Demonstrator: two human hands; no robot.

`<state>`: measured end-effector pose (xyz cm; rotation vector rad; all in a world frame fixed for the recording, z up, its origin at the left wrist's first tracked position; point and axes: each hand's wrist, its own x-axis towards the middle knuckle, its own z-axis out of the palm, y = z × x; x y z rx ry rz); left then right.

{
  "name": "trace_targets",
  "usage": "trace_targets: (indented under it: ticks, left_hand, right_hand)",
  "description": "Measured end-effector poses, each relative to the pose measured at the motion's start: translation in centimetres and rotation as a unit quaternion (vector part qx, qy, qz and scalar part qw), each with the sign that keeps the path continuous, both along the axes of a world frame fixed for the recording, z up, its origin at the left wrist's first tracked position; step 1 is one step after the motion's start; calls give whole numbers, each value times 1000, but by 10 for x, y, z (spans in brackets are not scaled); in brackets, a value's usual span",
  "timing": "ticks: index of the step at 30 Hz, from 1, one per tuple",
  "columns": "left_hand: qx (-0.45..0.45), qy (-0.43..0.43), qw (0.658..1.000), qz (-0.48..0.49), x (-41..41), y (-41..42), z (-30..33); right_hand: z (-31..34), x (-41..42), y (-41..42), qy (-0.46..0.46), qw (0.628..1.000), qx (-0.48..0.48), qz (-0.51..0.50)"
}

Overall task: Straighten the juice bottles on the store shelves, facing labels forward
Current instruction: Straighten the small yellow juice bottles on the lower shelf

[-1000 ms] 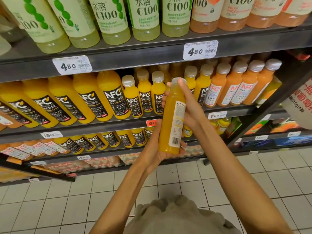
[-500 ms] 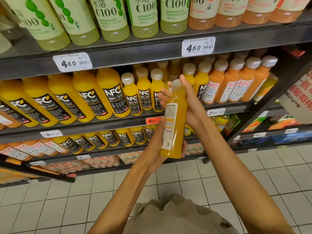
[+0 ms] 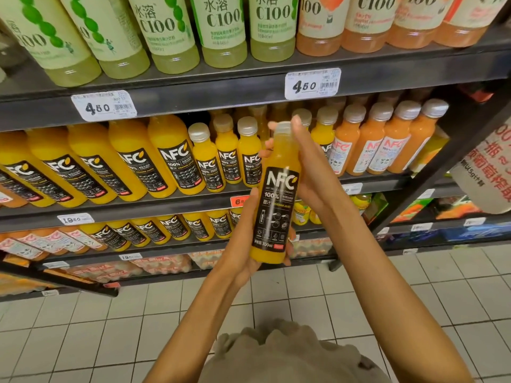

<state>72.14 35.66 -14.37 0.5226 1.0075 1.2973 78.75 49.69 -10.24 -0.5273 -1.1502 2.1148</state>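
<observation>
From the head view, a slim, smooth plastic orange juice bottle [image 3: 276, 200] is standing upright in the air before the dark metal middle shelf [image 3: 166, 201], its glossy black NFC label facing the camera. The left hand [image 3: 246, 255] is cupping and gripping its rounded base; the right hand [image 3: 307, 172] is curling around its neck and grey screw cap. Matching small bottles [image 3: 226, 156] are lining that shelf behind.
</observation>
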Motion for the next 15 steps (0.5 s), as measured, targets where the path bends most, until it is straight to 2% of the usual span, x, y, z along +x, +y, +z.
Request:
trace_targets:
  ticks: [3, 8, 11, 13, 15]
  left_hand:
    - [-6, -73, 996, -59, 6, 2, 0]
    - [-22, 47, 999, 17, 15, 5, -2]
    - [-34, 46, 998, 27, 23, 5, 4]
    - [-45, -30, 998, 26, 28, 4, 10]
    - [-49, -191, 980, 25, 32, 6, 16]
  right_hand:
    - [-1, 1, 4, 45, 995, -69, 59]
    - [-9, 7, 17, -27, 999, -35, 30]
    - [-14, 8, 30, -79, 993, -84, 25]
    - [-21, 9, 37, -111, 982, -136, 64]
    - [-33, 13, 38, -133, 974, -152, 101]
